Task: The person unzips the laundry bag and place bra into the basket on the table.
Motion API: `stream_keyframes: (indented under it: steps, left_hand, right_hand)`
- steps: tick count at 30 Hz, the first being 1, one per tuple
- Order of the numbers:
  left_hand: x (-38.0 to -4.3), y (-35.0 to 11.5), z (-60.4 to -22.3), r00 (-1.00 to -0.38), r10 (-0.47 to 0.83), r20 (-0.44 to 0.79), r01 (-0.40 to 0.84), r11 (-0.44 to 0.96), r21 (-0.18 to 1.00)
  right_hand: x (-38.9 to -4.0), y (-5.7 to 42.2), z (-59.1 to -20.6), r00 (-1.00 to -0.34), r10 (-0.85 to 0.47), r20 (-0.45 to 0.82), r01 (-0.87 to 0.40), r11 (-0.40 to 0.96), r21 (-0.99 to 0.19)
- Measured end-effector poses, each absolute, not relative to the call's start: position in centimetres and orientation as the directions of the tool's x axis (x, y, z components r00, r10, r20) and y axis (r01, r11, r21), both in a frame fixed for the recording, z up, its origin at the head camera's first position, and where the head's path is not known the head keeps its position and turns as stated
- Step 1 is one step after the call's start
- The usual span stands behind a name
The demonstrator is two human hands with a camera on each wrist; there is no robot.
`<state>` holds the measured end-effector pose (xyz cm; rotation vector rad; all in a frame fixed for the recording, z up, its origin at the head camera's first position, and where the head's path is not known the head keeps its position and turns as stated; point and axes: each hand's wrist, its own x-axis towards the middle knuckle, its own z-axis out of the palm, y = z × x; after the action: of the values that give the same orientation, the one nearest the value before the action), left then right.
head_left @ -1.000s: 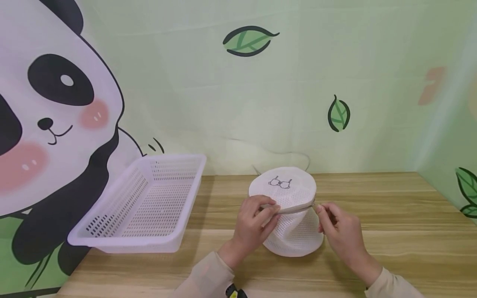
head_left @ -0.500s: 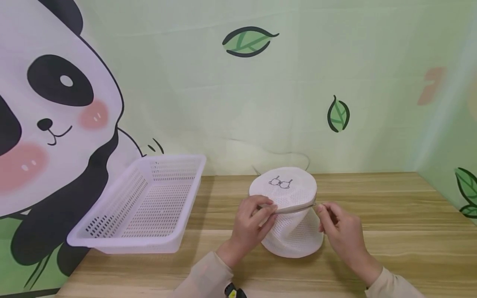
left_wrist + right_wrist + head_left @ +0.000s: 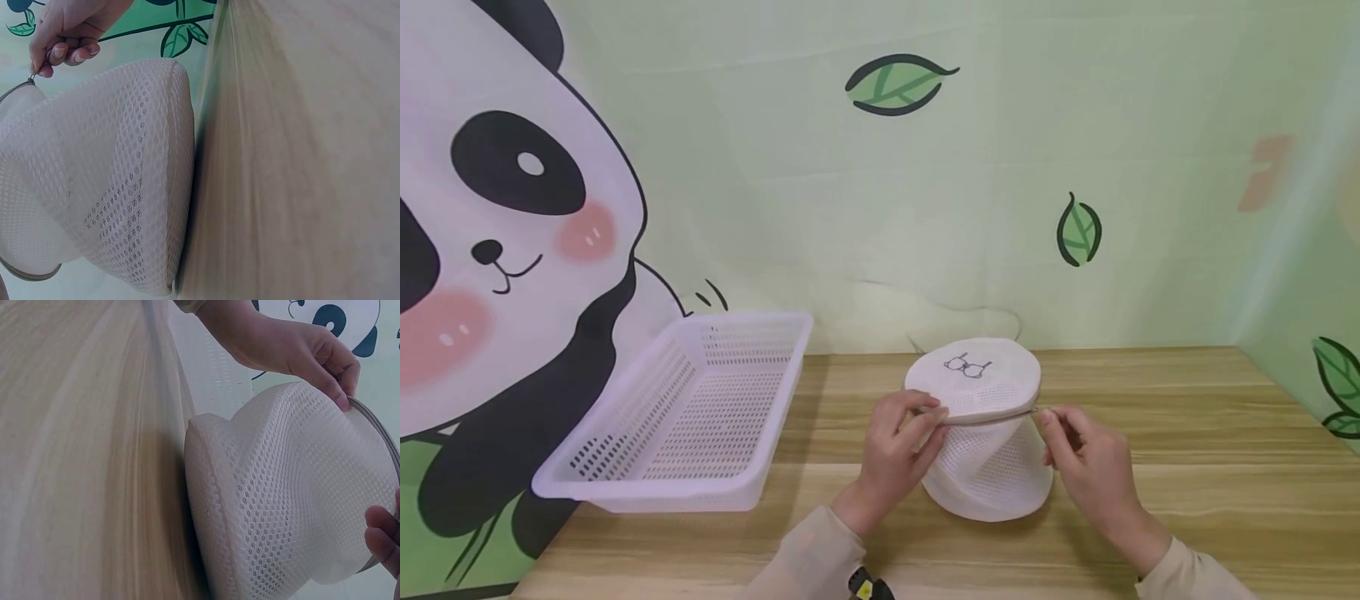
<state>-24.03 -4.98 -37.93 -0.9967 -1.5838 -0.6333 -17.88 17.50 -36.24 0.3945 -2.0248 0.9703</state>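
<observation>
A white mesh laundry bag (image 3: 988,479), shaped like a drum with a narrowed, creased middle, stands on the wooden table. Its round lid (image 3: 973,383) carries a small dark line drawing. Around the lid's edge runs a grey zipper (image 3: 988,419). My left hand (image 3: 895,454) pinches the lid's edge at the front left, thumb and fingertips on the zipper band. At the right end of the front edge, my right hand (image 3: 1090,467) pinches the small zipper pull (image 3: 32,79), which shows in the left wrist view. The mesh hides the bag's inside.
A white slotted plastic basket (image 3: 748,492) stands on the table (image 3: 1180,433) to the left of the bag. Behind the table hangs a pale green backdrop (image 3: 760,225) with a panda and leaves.
My left hand has slid slightly left along the zipper band. The lid has shifted a little to the right. My right hand stays nearly still at the zipper pull.
</observation>
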Motion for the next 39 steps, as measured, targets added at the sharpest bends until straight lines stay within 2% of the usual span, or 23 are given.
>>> stream_keyframes:
  steps: [6, 25, 39]
  left_hand:
    - [-24.3, -5.2, -38.1, -0.047, 0.235, 0.971, 0.854, 0.513, -0.083]
    - [-24.3, -5.2, -38.1, -0.200, 0.263, 0.944, 0.836, 0.548, 0.024]
    - [-22.9, -4.2, -36.6, -0.118, 0.349, 0.930, 0.835, 0.542, -0.098]
  right_hand:
    - [-17.7, 17.1, -36.2, -0.575, 0.053, 0.816, -0.617, 0.627, -0.475]
    - [-17.0, 16.1, -36.5, -0.608, 0.022, 0.794, -0.627, 0.600, -0.497]
    - [-17.0, 16.1, -36.6, -0.606, 0.000, 0.795, -0.653, 0.572, -0.498]
